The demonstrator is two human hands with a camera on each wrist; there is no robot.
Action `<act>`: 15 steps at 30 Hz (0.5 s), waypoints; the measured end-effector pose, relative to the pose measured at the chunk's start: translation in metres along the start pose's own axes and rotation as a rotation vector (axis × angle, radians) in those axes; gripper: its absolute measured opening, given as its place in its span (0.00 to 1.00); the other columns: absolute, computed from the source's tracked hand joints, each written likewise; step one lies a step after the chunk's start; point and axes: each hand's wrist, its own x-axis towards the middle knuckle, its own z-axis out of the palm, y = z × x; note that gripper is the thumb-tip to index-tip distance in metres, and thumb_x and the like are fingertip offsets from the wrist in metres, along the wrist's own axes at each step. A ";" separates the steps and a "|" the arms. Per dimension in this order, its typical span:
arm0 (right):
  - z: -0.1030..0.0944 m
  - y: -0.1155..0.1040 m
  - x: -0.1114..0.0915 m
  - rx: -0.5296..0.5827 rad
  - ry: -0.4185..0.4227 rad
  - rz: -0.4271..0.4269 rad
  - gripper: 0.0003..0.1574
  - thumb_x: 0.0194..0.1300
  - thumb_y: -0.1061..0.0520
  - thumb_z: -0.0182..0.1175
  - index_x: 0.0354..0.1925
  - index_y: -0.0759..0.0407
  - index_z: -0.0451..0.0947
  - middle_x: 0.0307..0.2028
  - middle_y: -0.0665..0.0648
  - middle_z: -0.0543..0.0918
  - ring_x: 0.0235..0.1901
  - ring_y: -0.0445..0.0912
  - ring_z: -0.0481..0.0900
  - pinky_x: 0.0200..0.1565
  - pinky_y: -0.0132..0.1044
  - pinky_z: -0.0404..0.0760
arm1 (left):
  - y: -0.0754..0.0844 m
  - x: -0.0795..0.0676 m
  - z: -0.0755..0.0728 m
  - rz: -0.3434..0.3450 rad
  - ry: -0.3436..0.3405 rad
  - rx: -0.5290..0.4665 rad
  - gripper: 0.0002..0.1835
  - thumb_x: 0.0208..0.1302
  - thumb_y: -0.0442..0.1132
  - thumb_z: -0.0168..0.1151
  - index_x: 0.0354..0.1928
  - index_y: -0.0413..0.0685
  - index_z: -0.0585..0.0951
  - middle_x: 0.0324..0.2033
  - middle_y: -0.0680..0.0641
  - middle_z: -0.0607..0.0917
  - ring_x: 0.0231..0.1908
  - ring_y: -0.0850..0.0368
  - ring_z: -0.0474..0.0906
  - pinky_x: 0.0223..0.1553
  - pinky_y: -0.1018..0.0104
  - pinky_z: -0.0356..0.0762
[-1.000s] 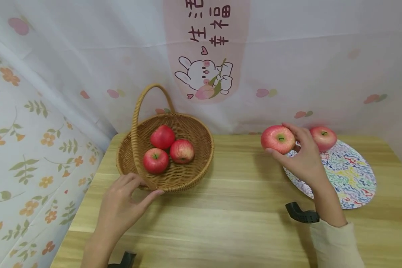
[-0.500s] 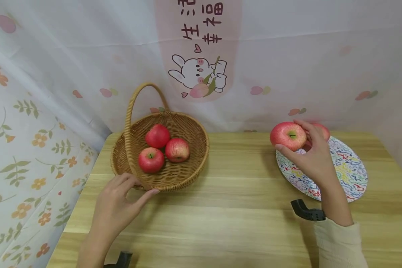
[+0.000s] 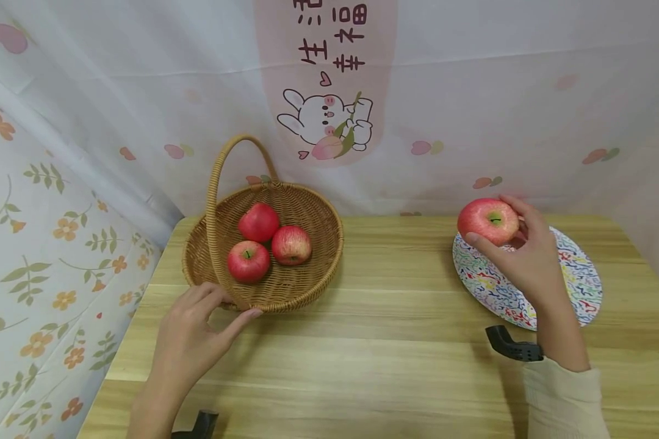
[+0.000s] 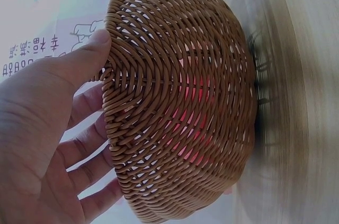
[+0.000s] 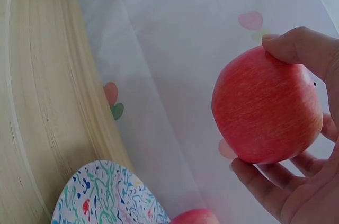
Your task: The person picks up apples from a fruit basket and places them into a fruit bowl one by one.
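Note:
My left hand (image 3: 189, 332) pinches the near rim of a wicker basket (image 3: 315, 289) beside the foot of its tall handle. Three red apples lie inside: one at the back (image 3: 259, 222), one at the front (image 3: 248, 261) and one on the right (image 3: 291, 245). Off to the right, my right hand (image 3: 532, 262) grips another red apple (image 3: 489, 221), its stem showing, above the far left part of a round, colourfully patterned plate (image 3: 491, 292). A further apple (image 5: 196, 217) shows partly by that plate in the right wrist view; in the head view it is hidden.
Basket and plate stand on a wooden table (image 3: 384, 341), near its back edge. A white curtain (image 3: 450, 85) with a rabbit print hangs right behind. Floral fabric (image 3: 60, 274) borders the left side.
My right hand has carried its apple rightward over the plate, covering the other apple in the head view. The left hand keeps its hold on the basket rim. The head view has shifted slightly.

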 end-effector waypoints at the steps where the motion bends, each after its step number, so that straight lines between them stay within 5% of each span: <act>1: -0.001 0.000 0.000 -0.001 0.004 0.006 0.53 0.60 0.57 0.79 0.78 0.45 0.67 0.65 0.44 0.72 0.54 0.37 0.73 0.46 0.16 0.75 | 0.000 0.000 0.000 0.000 0.000 0.000 0.20 0.47 0.52 0.86 0.30 0.51 0.84 0.31 0.54 0.85 0.34 0.56 0.80 0.37 0.68 0.71; 15: -0.008 0.005 0.001 0.005 0.037 0.040 0.51 0.61 0.57 0.78 0.77 0.48 0.67 0.61 0.38 0.72 0.54 0.37 0.72 0.44 0.15 0.76 | 0.000 0.000 0.000 0.005 0.008 -0.001 0.19 0.46 0.51 0.87 0.30 0.51 0.84 0.31 0.55 0.85 0.33 0.56 0.80 0.37 0.69 0.70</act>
